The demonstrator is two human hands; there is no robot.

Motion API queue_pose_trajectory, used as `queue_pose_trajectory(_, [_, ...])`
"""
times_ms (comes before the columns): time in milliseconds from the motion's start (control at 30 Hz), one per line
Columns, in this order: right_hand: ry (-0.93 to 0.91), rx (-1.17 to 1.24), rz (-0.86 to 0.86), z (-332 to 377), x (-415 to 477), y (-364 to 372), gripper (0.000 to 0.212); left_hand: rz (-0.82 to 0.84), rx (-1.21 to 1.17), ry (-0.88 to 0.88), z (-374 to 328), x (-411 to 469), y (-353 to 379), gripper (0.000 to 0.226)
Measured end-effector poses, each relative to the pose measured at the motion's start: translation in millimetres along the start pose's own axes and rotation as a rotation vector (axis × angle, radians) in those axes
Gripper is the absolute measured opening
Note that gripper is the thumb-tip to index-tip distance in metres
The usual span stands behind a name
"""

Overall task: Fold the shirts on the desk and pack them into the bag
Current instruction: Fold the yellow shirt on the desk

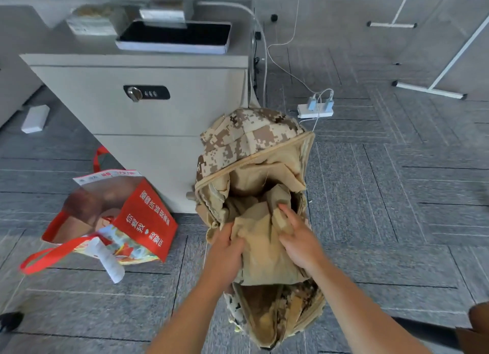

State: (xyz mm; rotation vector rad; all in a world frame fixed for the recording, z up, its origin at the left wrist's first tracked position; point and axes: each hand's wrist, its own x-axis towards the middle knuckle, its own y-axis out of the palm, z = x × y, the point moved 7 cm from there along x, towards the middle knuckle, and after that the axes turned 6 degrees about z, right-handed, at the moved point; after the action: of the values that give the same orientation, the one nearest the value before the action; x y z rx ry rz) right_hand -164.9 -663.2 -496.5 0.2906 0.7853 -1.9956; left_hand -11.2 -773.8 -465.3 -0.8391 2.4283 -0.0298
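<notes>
A desert-camouflage backpack stands open on the grey carpet, its flap thrown back against a cabinet. A folded tan shirt lies half inside the bag's mouth. My left hand grips the shirt's left edge, fingers curled into the cloth. My right hand holds the shirt's right side, fingers curled over a fold near the bag's inner wall. Both forearms reach in from the bottom of the view.
A grey locked cabinet stands behind the bag, with a tray and boxes on top. A red shopping bag lies on the floor to the left. A power strip with cables sits behind the backpack. White metal legs stand far right.
</notes>
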Motion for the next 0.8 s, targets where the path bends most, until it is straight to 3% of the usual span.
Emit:
queue_pose_trajectory(100, [-0.006, 0.06, -0.049, -9, 9, -8, 0.066, -0.053, 0.044, 0.016, 11, 15, 1, 0.008])
queue_pose_trajectory(267, [-0.039, 0.185, -0.139, -21, 27, -21, 0.065, -0.167, 0.319, 0.086, 22, 23, 6, 0.016])
queue_pose_trajectory(400, [-0.015, 0.0, -0.109, -20, 47, -18, 0.062, -0.242, 0.509, 0.089, 21, 26, 9, 0.038])
queue_pose_trajectory(633, [-0.049, -0.028, -0.106, -26, 60, -18, 0.061, -0.215, 0.605, 0.034, 18, 42, 24, 0.066])
queue_pose_trajectory(700, [-0.078, -0.143, -0.07, -22, 60, -15, 0.063, -0.265, 0.65, 0.031, 25, 46, 21, 0.066])
queue_pose_trajectory(800, [-0.034, -0.498, -0.066, -16, 48, -11, 0.066, -0.292, 0.716, 0.044, 24, 45, 17, 0.059])
